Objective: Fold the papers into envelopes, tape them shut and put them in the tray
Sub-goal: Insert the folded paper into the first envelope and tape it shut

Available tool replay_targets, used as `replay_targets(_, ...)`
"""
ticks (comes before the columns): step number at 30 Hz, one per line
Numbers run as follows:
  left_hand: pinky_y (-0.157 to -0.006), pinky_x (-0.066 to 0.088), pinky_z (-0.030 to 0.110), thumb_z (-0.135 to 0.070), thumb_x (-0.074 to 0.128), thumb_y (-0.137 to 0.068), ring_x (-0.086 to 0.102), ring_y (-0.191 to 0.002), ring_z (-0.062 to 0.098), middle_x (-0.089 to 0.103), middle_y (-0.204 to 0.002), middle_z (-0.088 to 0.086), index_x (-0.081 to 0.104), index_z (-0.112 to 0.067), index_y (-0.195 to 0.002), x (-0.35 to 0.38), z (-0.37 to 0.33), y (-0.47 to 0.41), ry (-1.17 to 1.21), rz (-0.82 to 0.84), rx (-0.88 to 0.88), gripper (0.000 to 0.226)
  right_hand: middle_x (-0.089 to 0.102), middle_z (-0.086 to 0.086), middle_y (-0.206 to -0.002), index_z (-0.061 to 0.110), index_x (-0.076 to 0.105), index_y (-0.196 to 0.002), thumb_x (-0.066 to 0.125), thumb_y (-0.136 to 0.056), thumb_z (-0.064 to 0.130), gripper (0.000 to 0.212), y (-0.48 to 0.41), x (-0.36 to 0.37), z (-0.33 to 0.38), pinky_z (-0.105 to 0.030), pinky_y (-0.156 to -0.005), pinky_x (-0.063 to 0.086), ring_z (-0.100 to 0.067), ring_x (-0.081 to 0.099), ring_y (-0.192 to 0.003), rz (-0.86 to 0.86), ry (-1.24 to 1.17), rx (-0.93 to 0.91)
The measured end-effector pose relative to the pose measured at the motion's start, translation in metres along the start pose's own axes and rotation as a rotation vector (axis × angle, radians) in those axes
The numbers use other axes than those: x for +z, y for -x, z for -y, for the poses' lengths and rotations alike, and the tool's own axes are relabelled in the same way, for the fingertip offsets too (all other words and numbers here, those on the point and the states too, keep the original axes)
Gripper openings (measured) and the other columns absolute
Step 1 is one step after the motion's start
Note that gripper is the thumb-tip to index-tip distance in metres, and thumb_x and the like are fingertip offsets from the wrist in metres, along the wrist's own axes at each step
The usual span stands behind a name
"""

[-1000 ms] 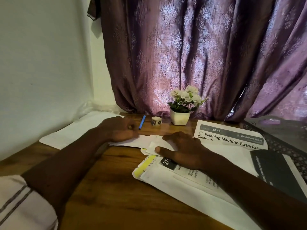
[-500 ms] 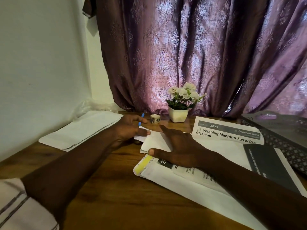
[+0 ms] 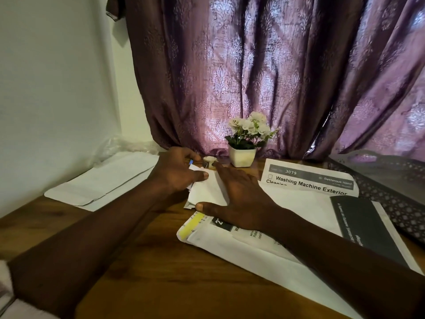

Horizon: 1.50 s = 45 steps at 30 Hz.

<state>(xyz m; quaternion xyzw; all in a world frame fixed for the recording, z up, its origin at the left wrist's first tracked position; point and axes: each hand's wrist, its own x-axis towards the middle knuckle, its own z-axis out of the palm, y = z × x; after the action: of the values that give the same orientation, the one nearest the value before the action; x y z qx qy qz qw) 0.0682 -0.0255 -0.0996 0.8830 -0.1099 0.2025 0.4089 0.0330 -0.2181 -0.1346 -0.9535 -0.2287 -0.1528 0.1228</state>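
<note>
- Workpiece: a small white folded paper (image 3: 208, 191) lies on the wooden table (image 3: 142, 272) at the centre of the work area, between both hands and just short of the tape roll (image 3: 209, 160).
- Left hand (image 3: 176, 174): pinches the paper's left flap — thumb on top of the sheet, the other fingers curled over its far edge. The flap's far corner stands slightly raised.
- Right hand (image 3: 239, 199): rests palm down on the right part of the paper. The fingers are straight and close together, pointing away toward the tape roll. The thumb is spread wide to the left, its tip at the paper's near edge.
- Tape roll: small and pale, on the table just left of the flower pot (image 3: 242, 156). The right index fingertip lies near it; contact cannot be told.
- Blue pen (image 3: 190, 161): only a short end shows behind the left hand.
- Tray (image 3: 397, 212): dark and perforated, at the far right of the table, well apart from the folded paper. Its contents cannot be told.
- Paper supply: a stack of white sheets (image 3: 241, 256) with a yellow strip at one corner lies under the right wrist. Beyond it is a printed sheet (image 3: 310, 180) headed "Washing Machine Exterior Cleaning". A dark booklet (image 3: 363, 226) lies on the stack's right part.
- Left side: flat white envelopes (image 3: 103, 180) lie by the wall.
- Background: the white pot holds pale flowers and stands against a purple patterned curtain (image 3: 253, 65).
</note>
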Motion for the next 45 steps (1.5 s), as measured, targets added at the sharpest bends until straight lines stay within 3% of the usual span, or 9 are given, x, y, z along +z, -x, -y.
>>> replay_targets(5, -0.089, 0.061, 0.046, -0.038, 0.100, -0.049, 0.076, -0.094, 0.024, 0.078, -0.102, 0.006, 0.077, -0.016, -0.101, 0.003, -0.002, 0.004, 0.382, 0.168, -0.211, 0.061, 0.024, 0.001, -0.170, 0.025, 0.008, -0.164, 0.043, -0.083, 0.087, 0.108, 0.000, -0.002, 0.003, -0.052, -0.124, 0.023, -0.022, 0.024, -0.155, -0.031, 0.004, -0.041)
replay_targets(11, -0.092, 0.059, 0.042, -0.012, 0.096, -0.062, 0.070, -0.101, 0.024, 0.071, -0.112, 0.003, 0.072, -0.025, -0.099, -0.004, 0.004, -0.001, 0.296, 0.158, -0.230, 0.046, 0.015, -0.002, -0.173, 0.030, 0.000, -0.164, 0.040, -0.075, 0.095, 0.117, 0.003, -0.005, 0.006, -0.058, -0.125, 0.013, -0.026, 0.015, -0.158, -0.014, 0.095, -0.042)
replay_targets(14, -0.074, 0.060, 0.027, 0.000, 0.084, -0.076, 0.072, -0.089, 0.016, 0.071, -0.114, 0.006, 0.072, -0.023, -0.103, -0.005, 0.009, -0.001, 0.388, 0.196, -0.309, 0.037, 0.020, -0.003, -0.171, 0.035, 0.000, -0.162, 0.038, -0.071, 0.098, 0.117, 0.003, -0.007, 0.000, -0.061, -0.124, 0.011, -0.029, 0.018, -0.157, -0.027, 0.135, -0.022)
replay_targets(19, -0.103, 0.053, 0.044, -0.004, 0.093, -0.061, 0.067, -0.112, 0.032, 0.069, -0.121, 0.013, 0.072, -0.010, -0.112, -0.001, 0.012, 0.000, 0.513, 0.173, -0.426, 0.055, 0.027, -0.005, -0.168, 0.035, 0.001, -0.163, 0.037, -0.074, 0.095, 0.114, 0.003, -0.007, -0.003, -0.059, -0.124, 0.015, -0.030, 0.024, -0.154, 0.066, 0.090, 0.025)
replay_targets(22, -0.085, 0.056, 0.023, -0.010, 0.093, -0.064, 0.064, -0.102, 0.018, 0.064, -0.114, 0.000, 0.071, -0.013, -0.116, 0.003, 0.013, -0.001, 0.426, 0.133, -0.414, 0.056, 0.027, -0.005, -0.168, 0.034, 0.003, -0.163, 0.036, -0.073, 0.095, 0.114, 0.003, -0.007, -0.002, -0.059, -0.124, 0.016, -0.030, 0.024, -0.154, 0.062, 0.070, 0.017)
replay_targets(25, -0.076, 0.059, 0.023, 0.004, 0.081, -0.078, 0.068, -0.096, 0.020, 0.066, -0.126, 0.011, 0.072, -0.014, -0.107, 0.007, 0.010, -0.001, 0.518, 0.192, -0.392, 0.035, 0.029, -0.006, -0.167, 0.035, 0.004, -0.163, 0.037, -0.076, 0.093, 0.109, 0.002, -0.007, -0.002, -0.058, -0.123, 0.018, -0.031, 0.026, -0.152, 0.062, 0.079, 0.006)
replay_targets(32, -0.109, 0.045, 0.042, -0.009, 0.056, -0.098, 0.059, -0.118, 0.024, 0.064, -0.126, 0.001, 0.068, -0.017, -0.124, -0.004, 0.016, -0.006, -0.015, 0.150, -0.074, 0.030, 0.025, -0.005, -0.169, 0.040, 0.005, -0.162, 0.029, -0.075, 0.096, 0.106, -0.001, 0.000, -0.007, -0.058, -0.122, 0.018, -0.031, 0.024, -0.154, 0.141, 0.070, 0.042)
replay_targets(36, -0.098, 0.050, 0.035, 0.005, 0.062, -0.087, 0.067, -0.105, 0.021, 0.071, -0.116, 0.003, 0.065, -0.017, -0.126, -0.016, 0.022, -0.003, -0.181, 0.285, 0.000, 0.045, 0.021, -0.003, -0.171, 0.041, 0.008, -0.161, 0.025, -0.071, 0.100, 0.109, -0.003, 0.002, -0.010, -0.057, -0.122, 0.017, -0.031, 0.022, -0.155, 0.213, 0.036, 0.086)
replay_targets(45, -0.068, 0.046, 0.022, -0.040, 0.077, -0.082, 0.064, -0.086, 0.011, 0.069, -0.098, -0.007, 0.067, -0.032, -0.113, -0.020, 0.015, -0.001, -0.301, 0.307, -0.035, 0.033, 0.021, -0.003, -0.171, 0.041, 0.007, -0.160, 0.030, -0.075, 0.097, 0.105, -0.001, -0.001, -0.008, -0.058, -0.123, 0.018, -0.031, 0.023, -0.155, 0.218, 0.005, 0.078)
